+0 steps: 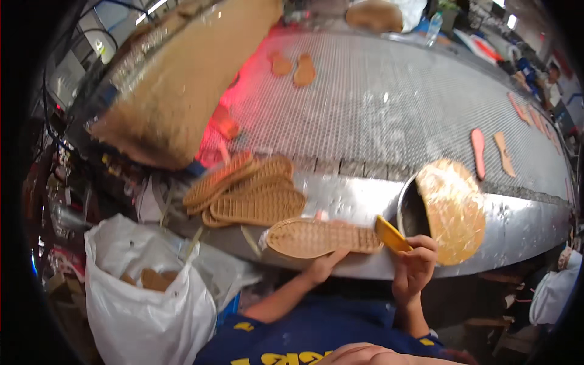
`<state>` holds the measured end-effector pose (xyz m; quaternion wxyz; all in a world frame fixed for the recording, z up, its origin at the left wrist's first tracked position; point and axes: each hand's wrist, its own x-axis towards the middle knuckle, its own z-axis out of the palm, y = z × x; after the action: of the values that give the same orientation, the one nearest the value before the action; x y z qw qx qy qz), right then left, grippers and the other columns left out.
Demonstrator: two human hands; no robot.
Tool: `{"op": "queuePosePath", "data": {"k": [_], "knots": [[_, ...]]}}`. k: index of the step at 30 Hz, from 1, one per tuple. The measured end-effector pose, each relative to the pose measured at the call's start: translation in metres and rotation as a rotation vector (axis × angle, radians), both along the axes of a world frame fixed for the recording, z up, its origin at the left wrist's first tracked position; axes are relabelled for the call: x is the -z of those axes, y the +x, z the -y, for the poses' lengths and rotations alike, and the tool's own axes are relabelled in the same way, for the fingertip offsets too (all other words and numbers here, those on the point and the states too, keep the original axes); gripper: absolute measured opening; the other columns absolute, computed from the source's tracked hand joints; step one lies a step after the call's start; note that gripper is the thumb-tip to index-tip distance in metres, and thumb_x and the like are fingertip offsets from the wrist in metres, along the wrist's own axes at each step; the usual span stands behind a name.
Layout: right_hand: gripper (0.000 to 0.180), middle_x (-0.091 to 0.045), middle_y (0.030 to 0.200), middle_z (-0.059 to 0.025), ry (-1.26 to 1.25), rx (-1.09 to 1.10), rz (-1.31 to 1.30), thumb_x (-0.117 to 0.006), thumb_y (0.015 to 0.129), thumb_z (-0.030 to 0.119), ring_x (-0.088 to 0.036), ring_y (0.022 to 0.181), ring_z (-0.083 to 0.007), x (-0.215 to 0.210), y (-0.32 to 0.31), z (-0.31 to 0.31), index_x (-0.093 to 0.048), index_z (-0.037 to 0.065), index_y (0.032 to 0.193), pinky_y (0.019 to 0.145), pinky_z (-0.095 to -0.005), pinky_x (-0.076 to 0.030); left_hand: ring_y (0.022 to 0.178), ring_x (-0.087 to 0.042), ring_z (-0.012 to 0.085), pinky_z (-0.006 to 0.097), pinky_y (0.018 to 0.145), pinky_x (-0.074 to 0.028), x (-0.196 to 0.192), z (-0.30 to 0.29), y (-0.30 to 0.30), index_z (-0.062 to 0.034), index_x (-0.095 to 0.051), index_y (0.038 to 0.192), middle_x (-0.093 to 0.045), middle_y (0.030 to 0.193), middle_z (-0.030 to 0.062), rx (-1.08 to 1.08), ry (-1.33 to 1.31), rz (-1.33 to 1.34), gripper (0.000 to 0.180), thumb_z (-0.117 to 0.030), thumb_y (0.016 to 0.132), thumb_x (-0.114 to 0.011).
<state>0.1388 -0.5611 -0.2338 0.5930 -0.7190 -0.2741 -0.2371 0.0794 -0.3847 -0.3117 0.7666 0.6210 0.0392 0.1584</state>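
Observation:
My left hand (322,266) holds a tan rubber shoe sole (322,237) from below, tread side up, over the metal edge of the conveyor. My right hand (415,264) grips a brush with a yellow handle (391,235), its tip close to the sole's right end. Just right of the brush stands a tilted metal glue pot (410,210) with a crusted yellow lid or rim (453,210). A stack of several more tan soles (249,191) lies on the conveyor edge to the left.
A wide wire-mesh conveyor belt (377,103) carries soles at the far end (295,68) and the right side (490,152). A white plastic bag (143,304) with soles sits lower left. A cardboard-coloured slab (182,79) leans upper left. Another person (550,82) stands far right.

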Motion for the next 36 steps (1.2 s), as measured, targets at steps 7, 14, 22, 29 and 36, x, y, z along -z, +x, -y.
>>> {"op": "queuePosePath", "data": {"k": [7,14,22,29,36], "knots": [[0.014,-0.055,0.086,-0.0137,-0.520,0.322,-0.103,-0.059,0.082,-0.005,-0.053,0.081,-0.0297,0.006,0.029,0.025,-0.061,0.003,0.092,0.073,-0.0366,-0.043,0.083,-0.055,0.0111,0.025,0.072,-0.051,-0.039,-0.021,-0.001,0.0028,-0.037,0.129,-0.053,0.107,0.0142,0.350,-0.451,0.073,0.061,-0.050,0.097,-0.039],[0.011,-0.058,0.087,-0.0127,-0.329,0.273,-0.100,-0.059,0.085,0.000,-0.056,0.081,-0.0281,0.002,0.022,0.027,-0.063,0.002,0.095,0.070,-0.0340,-0.044,0.081,-0.049,0.0200,0.030,0.063,-0.051,-0.003,-0.014,-0.006,0.0021,-0.033,0.135,-0.046,0.110,0.0229,0.787,-1.222,-0.026,0.069,-0.051,0.093,-0.045],[0.016,-0.059,0.097,-0.0097,0.674,0.037,-0.383,-0.055,0.094,0.007,-0.058,0.079,-0.0136,0.000,0.024,0.027,-0.057,-0.001,0.108,0.069,-0.0272,-0.049,0.074,-0.051,0.0200,0.030,0.062,-0.050,0.008,-0.010,0.001,0.0034,-0.030,0.136,-0.047,0.107,0.0212,0.836,-1.199,-0.129,0.074,-0.054,0.092,-0.047],[0.026,-0.063,0.085,-0.0096,-0.306,-0.382,0.185,-0.069,0.069,-0.004,-0.062,0.071,-0.0250,-0.011,0.019,-0.014,-0.065,0.005,0.093,0.062,-0.0327,-0.051,0.070,-0.059,0.0232,0.031,0.061,-0.055,-0.001,-0.009,-0.008,0.0032,-0.032,0.136,-0.051,0.103,0.0226,0.668,-1.181,-0.286,0.075,-0.058,0.093,-0.037],[0.037,-0.063,0.092,-0.0113,-0.459,-0.239,0.111,-0.070,0.062,0.002,-0.064,0.078,-0.0284,0.011,0.026,-0.018,-0.063,0.006,0.098,0.065,-0.0362,-0.053,0.074,-0.064,0.0269,0.031,0.055,-0.057,0.010,-0.010,-0.001,0.0001,-0.037,0.134,-0.055,0.103,0.0234,0.684,-1.126,-0.292,0.068,-0.056,0.096,-0.029]]}}
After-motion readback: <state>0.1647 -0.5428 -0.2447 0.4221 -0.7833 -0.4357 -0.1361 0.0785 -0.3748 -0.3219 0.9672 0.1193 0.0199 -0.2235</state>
